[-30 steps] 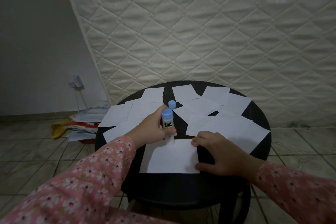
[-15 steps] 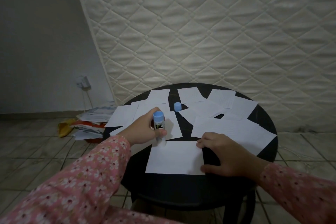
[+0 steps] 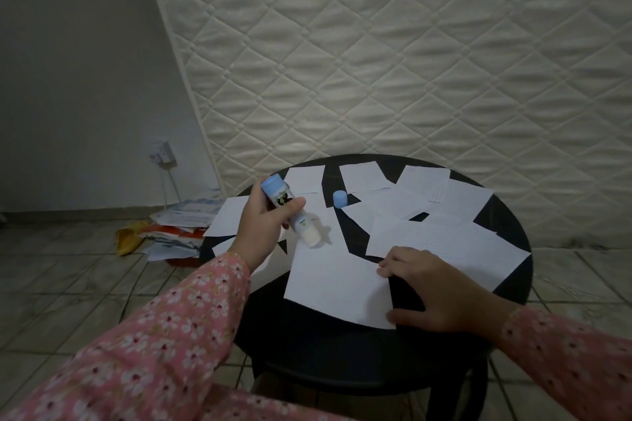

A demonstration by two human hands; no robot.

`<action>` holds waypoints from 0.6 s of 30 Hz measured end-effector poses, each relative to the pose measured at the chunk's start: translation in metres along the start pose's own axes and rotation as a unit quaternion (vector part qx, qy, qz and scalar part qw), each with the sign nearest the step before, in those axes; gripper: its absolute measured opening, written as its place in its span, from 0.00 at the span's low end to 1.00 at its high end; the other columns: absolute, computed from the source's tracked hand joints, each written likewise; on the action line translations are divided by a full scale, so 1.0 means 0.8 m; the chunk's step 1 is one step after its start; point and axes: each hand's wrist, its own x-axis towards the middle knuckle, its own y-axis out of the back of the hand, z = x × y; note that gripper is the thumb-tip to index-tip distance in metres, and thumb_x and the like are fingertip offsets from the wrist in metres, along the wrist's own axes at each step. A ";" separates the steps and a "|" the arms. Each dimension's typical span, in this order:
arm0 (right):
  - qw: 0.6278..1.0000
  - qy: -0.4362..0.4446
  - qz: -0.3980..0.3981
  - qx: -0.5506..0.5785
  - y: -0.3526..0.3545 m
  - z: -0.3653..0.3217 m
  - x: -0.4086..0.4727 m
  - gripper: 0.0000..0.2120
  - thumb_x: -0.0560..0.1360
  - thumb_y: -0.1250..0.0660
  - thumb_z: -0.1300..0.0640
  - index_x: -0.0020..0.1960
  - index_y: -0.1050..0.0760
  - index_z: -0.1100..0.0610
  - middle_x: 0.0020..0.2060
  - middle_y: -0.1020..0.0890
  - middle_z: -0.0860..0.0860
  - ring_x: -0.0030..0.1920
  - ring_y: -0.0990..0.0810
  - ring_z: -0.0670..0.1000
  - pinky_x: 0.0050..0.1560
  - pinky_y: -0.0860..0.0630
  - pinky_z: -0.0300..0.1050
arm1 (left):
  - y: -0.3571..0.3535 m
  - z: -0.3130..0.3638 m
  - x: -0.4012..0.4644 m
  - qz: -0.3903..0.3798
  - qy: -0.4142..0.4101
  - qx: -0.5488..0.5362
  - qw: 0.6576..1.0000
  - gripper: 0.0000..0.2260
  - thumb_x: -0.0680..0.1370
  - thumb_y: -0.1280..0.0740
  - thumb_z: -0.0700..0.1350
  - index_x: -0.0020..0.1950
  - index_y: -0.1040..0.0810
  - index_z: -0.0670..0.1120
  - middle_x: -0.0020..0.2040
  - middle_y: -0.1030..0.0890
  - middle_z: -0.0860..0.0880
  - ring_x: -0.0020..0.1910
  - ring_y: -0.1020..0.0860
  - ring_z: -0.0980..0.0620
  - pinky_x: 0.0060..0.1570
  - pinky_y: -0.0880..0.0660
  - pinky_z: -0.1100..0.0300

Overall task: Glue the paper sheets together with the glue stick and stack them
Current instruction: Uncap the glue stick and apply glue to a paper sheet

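My left hand (image 3: 263, 225) grips the glue stick (image 3: 290, 214), tilted, its uncapped tip over the far edge of the near paper sheet (image 3: 337, 284). My right hand (image 3: 434, 290) presses that sheet's right edge flat on the desk (image 3: 342, 352), fingers slightly bent. The blue cap (image 3: 340, 198) stands among scattered sheets (image 3: 444, 239).

No words or numbers can be read anywhere. The glue stick (image 3: 290, 212) bears a dark printed mark and a small label, both too blurred to make out.
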 end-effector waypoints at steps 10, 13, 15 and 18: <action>1.000 0.022 0.003 -0.001 -0.002 0.006 0.004 0.32 0.69 0.34 0.38 0.70 0.31 0.50 0.69 0.31 0.44 0.75 0.42 0.45 0.69 0.43 0.40 | -0.004 -0.005 -0.006 -0.056 -0.008 0.031 0.998 0.13 0.72 0.27 0.38 0.48 0.29 0.48 0.39 0.25 0.50 0.37 0.24 0.57 0.35 0.28 0.65; 0.999 0.022 -0.022 -0.023 0.001 0.003 0.010 0.31 0.70 0.36 0.43 0.72 0.34 0.48 0.71 0.34 0.43 0.76 0.48 0.46 0.70 0.45 0.43 | -0.006 -0.007 -0.008 -0.094 -0.005 0.039 0.995 0.16 0.65 0.25 0.47 0.47 0.29 0.49 0.39 0.26 0.51 0.40 0.26 0.51 0.40 0.27 0.55; 0.998 0.023 -0.048 -0.032 0.006 0.001 0.015 0.31 0.70 0.38 0.47 0.73 0.35 0.46 0.71 0.35 0.44 0.76 0.50 0.47 0.71 0.45 0.45 | -0.008 -0.008 -0.008 -0.111 -0.007 0.049 0.993 0.17 0.64 0.25 0.51 0.46 0.29 0.50 0.39 0.26 0.51 0.41 0.27 0.49 0.40 0.27 0.52; 0.997 0.032 -0.059 -0.025 0.007 -0.001 0.021 0.28 0.72 0.39 0.55 0.72 0.33 0.46 0.68 0.33 0.45 0.75 0.47 0.46 0.70 0.42 0.45 | -0.009 -0.009 -0.010 -0.115 -0.015 0.073 0.990 0.16 0.65 0.26 0.51 0.46 0.29 0.51 0.39 0.26 0.51 0.40 0.27 0.49 0.40 0.27 0.50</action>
